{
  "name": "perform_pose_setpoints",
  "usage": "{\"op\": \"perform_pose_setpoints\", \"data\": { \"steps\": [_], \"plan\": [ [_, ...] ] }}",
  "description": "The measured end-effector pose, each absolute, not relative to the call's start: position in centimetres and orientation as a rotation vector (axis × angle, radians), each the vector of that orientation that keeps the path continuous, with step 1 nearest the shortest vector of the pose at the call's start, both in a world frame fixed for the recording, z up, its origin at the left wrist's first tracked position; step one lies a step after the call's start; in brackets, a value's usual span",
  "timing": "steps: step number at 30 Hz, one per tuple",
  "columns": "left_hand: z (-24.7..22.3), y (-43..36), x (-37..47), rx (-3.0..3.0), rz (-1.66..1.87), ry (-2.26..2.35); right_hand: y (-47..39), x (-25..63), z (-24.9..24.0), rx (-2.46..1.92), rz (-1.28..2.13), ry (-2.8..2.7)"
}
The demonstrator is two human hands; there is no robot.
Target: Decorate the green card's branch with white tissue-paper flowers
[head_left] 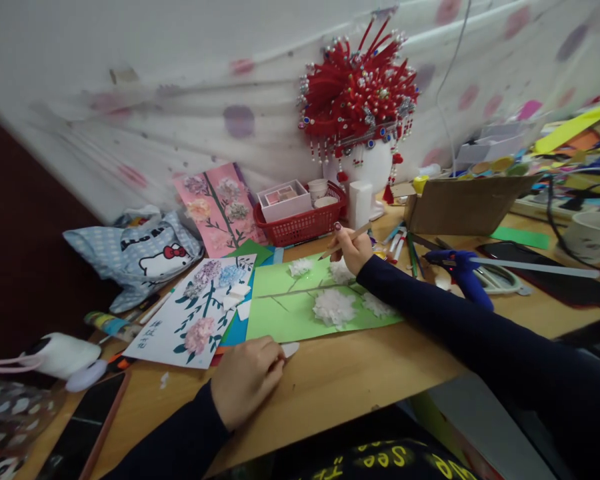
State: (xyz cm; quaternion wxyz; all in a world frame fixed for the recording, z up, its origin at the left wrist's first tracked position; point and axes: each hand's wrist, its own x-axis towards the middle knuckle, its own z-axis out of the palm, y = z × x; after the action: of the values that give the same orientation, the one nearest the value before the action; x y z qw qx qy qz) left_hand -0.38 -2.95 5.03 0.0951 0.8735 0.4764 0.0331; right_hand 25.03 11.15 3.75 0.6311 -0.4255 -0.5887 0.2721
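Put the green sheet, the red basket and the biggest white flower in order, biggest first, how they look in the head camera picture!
1. Green sheet, clearly biggest, though partly covered
2. Red basket
3. Biggest white flower

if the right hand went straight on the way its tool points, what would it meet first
Likely the leftmost white flower on the green sheet, just past the tip of the thin tool, though depth is unclear.
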Motion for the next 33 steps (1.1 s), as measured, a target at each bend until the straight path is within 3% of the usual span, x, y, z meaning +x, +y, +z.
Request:
{"op": "perform_pose_setpoints", "data": {
  "steps": [6,11,18,28,33],
  "plan": [
    [7.6,1.5,1.6,2.136,0.635,1.308,10.3,24.4,5.0,-0.854,0.717,-1.561],
    [7.7,6.6,4.0,1.674,0.853,1.1,8.0,22.8,5.4,-0.792,1.076,-1.697],
    [7.0,6.8,4.2,1.524,0.929,1.032,7.0,22.4,5.1,-0.72,1.324,-1.471],
    [5.8,6.4,4.1,1.264,1.043,1.011,6.2,21.8,5.2,-0.733,1.359,-1.438],
    [5.5,5.7,3.9,1.306,0.924,0.991,5.4,21.6,5.3,-0.774,1.274,-1.521]
  ]
}}
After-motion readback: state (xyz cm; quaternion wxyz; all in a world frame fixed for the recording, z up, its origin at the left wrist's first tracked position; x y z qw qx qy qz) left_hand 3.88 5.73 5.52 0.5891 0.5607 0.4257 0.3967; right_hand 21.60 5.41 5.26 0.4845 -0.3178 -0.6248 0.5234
